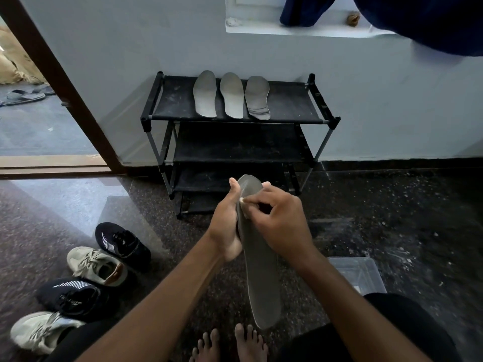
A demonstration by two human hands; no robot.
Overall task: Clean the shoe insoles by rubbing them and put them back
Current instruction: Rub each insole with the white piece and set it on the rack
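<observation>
A long grey insole (262,278) stands nearly upright in front of me, its lower end above my bare feet. My left hand (226,226) grips its upper left edge from behind. My right hand (279,220) presses a small whitish wad (242,200) against the insole's upper face with pinched fingers. Three more grey insoles (231,95) lie side by side on the top shelf of a black shoe rack (287,100) against the wall. Two dark sneakers (121,242) and two light grey sneakers (98,265) sit on the floor at my left.
A clear plastic box (358,274) sits on the dark speckled floor by my right knee. An open doorway with a brown frame (60,82) is at the left, slippers (23,96) beyond it. Dark blue cloth (418,19) hangs at the upper right.
</observation>
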